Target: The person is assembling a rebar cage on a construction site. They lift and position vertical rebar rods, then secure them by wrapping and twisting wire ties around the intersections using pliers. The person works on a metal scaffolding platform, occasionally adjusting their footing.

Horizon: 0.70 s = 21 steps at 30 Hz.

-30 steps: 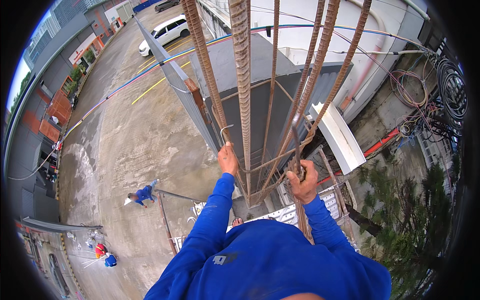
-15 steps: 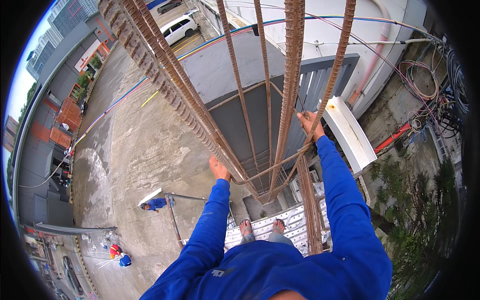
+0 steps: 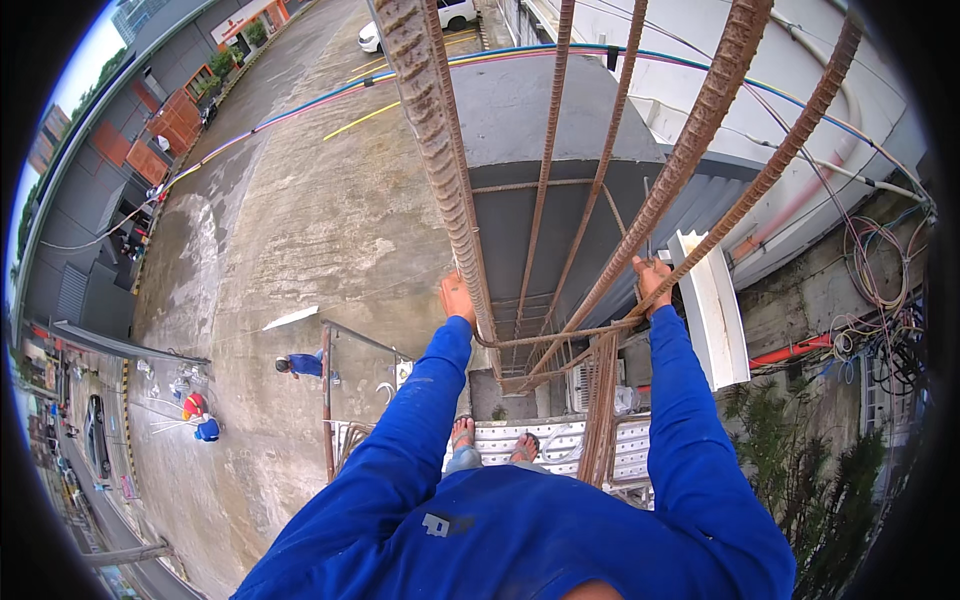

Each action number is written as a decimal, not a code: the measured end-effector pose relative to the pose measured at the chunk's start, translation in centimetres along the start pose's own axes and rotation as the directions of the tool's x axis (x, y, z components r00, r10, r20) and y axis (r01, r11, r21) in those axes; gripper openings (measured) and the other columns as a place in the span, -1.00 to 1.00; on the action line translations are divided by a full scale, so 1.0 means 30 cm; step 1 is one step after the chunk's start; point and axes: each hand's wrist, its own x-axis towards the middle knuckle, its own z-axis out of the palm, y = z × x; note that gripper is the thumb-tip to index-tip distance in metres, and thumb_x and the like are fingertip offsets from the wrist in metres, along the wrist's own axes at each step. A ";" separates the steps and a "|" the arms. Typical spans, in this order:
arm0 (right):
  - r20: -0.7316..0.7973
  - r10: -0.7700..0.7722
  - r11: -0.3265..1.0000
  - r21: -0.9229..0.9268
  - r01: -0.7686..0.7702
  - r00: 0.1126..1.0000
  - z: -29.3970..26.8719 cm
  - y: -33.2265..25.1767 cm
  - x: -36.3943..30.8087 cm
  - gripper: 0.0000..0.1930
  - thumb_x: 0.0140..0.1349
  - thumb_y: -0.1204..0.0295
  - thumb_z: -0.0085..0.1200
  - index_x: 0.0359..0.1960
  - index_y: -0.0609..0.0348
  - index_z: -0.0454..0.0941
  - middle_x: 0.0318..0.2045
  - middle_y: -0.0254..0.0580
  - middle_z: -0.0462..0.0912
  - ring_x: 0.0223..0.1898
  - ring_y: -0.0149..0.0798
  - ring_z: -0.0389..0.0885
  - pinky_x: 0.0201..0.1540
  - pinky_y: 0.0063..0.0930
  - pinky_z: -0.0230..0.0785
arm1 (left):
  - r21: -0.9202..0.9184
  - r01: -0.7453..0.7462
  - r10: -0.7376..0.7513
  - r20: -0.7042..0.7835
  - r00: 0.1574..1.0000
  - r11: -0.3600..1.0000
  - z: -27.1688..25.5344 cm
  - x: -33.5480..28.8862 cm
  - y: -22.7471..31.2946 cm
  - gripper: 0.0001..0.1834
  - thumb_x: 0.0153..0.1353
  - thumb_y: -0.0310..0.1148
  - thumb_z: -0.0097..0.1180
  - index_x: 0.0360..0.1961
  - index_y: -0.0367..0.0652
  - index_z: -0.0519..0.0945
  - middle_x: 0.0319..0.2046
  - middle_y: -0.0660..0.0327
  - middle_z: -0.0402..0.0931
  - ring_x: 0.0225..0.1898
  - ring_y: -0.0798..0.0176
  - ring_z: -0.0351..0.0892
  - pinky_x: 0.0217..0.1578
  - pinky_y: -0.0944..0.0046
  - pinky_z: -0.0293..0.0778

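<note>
A cage of rusty vertical rebars [image 3: 445, 150] rises in front of me, ringed by a thin rebar stirrup [image 3: 560, 335]. At the cage's left corner my left hand [image 3: 457, 297] is closed against the thick rebar, its fingers partly hidden behind it. Across the cage, my right hand [image 3: 652, 280] is closed beside the slanting right rebar [image 3: 775, 165], at the stirrup's right end. A thin rod shows just above its fingers; what lies in them is too small to make out. Another stirrup [image 3: 530, 186] crosses the far bars.
My feet stand on a perforated metal scaffold plank [image 3: 560, 445], high above a concrete yard [image 3: 300, 210]. A bundle of rusty bars [image 3: 598, 415] leans by the plank. Coloured cables [image 3: 480, 58] cross ahead. A white metal channel [image 3: 712, 310] lies right. A person in blue [image 3: 302, 365] is below.
My view has shifted, so the cage and both hands sit farther right and higher in the picture. Both hands keep to the same corners of the cage.
</note>
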 end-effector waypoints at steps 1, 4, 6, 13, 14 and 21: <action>-0.011 -0.014 1.000 0.012 0.014 1.000 0.003 0.008 -0.017 -0.61 0.16 0.12 0.19 -0.35 0.29 0.57 -0.46 -0.14 0.60 -0.40 -0.23 0.54 -0.26 -0.32 0.38 | -0.080 -0.109 0.092 -0.194 0.977 0.991 0.020 -0.009 -0.013 -0.60 0.29 -0.13 0.00 -0.29 -0.31 0.62 -0.36 -0.15 0.63 -0.27 -0.10 0.65 -0.23 -0.01 0.42; 0.059 0.076 0.996 -0.059 -0.073 0.995 0.013 -0.003 -0.005 -0.60 0.15 0.11 0.20 -0.34 0.29 0.60 -0.44 -0.09 0.63 -0.38 -0.17 0.59 -0.22 -0.29 0.41 | -0.120 -0.023 0.004 -0.155 0.988 0.992 0.020 -0.005 -0.027 -0.53 0.33 -0.04 -0.05 -0.29 -0.30 0.64 -0.33 -0.20 0.62 -0.20 -0.17 0.65 -0.19 -0.04 0.43; 0.046 0.051 0.993 -0.112 -0.046 0.998 0.023 0.070 0.062 -0.58 0.15 0.08 0.18 -0.31 0.28 0.60 -0.36 0.01 0.66 -0.27 -0.05 0.63 -0.14 -0.17 0.41 | -0.090 -0.053 0.039 -0.150 0.988 0.995 0.053 0.064 -0.047 -0.49 0.33 0.01 -0.06 -0.28 -0.29 0.65 -0.31 -0.21 0.62 -0.17 -0.22 0.63 -0.15 -0.07 0.43; 0.242 0.195 0.954 -0.272 -0.126 0.951 0.100 0.038 0.122 -0.42 0.14 0.01 0.17 -0.05 0.32 0.57 -0.04 0.17 0.61 0.09 0.08 0.54 0.13 -0.20 0.34 | -0.024 0.028 -0.031 -0.131 0.991 0.999 0.100 0.190 -0.261 -0.47 0.33 0.03 -0.09 -0.28 -0.26 0.69 -0.25 -0.19 0.62 -0.07 -0.29 0.56 -0.02 -0.12 0.40; 0.194 0.139 0.958 -0.273 -0.083 0.971 0.067 0.024 0.171 -0.43 0.15 0.01 0.17 -0.06 0.32 0.58 -0.05 0.15 0.61 0.07 0.06 0.55 0.11 -0.20 0.35 | -0.042 -0.020 0.015 -0.119 0.993 0.999 0.130 0.198 -0.234 -0.47 0.33 0.03 -0.09 -0.27 -0.26 0.68 -0.25 -0.19 0.61 -0.07 -0.29 0.56 -0.02 -0.12 0.40; 0.173 0.123 0.979 -0.183 -0.091 0.977 0.062 0.100 0.073 -0.56 0.15 0.04 0.17 -0.36 0.27 0.56 -0.38 -0.04 0.64 -0.27 -0.07 0.63 -0.15 -0.20 0.42 | 0.005 -0.016 0.017 -0.118 0.993 1.000 0.121 0.134 -0.285 -0.46 0.36 0.03 -0.12 -0.26 -0.29 0.65 -0.30 -0.20 0.61 -0.13 -0.30 0.57 -0.12 -0.09 0.41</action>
